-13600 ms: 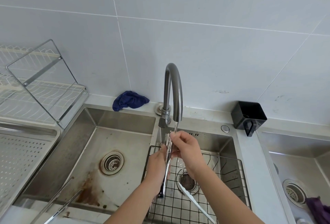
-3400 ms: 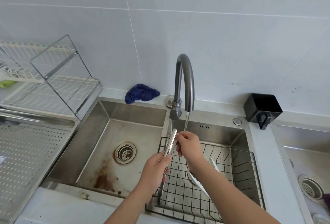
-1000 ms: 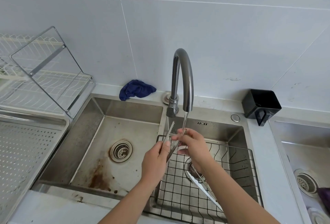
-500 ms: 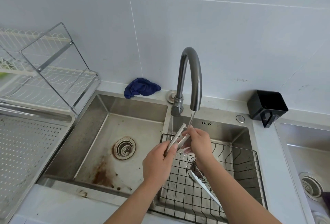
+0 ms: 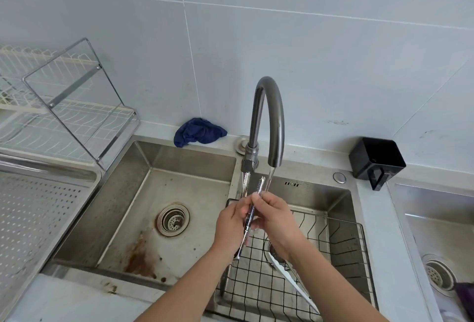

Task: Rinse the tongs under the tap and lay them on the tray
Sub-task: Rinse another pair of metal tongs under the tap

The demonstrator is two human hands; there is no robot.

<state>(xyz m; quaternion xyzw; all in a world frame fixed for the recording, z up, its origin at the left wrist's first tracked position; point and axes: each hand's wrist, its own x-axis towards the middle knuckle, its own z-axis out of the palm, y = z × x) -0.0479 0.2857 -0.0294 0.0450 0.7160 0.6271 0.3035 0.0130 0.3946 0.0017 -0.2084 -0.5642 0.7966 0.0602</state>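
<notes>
Metal tongs (image 5: 250,208) stand nearly upright under the curved grey tap (image 5: 269,116), their toothed tips up beside the water stream. My left hand (image 5: 230,226) grips the tongs around the lower arms. My right hand (image 5: 274,219) holds the upper part of one arm, fingers curled round it. Water runs from the spout past the tips. The perforated steel tray (image 5: 33,214) lies at the far left, beside the left basin.
A black wire basket (image 5: 333,244) sits in the right basin with a white utensil (image 5: 289,273) in it. The left basin (image 5: 159,219) has rust stains. A blue cloth (image 5: 198,134), a black holder (image 5: 375,160), a dish rack (image 5: 64,106) and another sink (image 5: 436,231) surround them.
The tongs have turned more upright and closer together between my hands. My right hand slid down along the arm. The water keeps running.
</notes>
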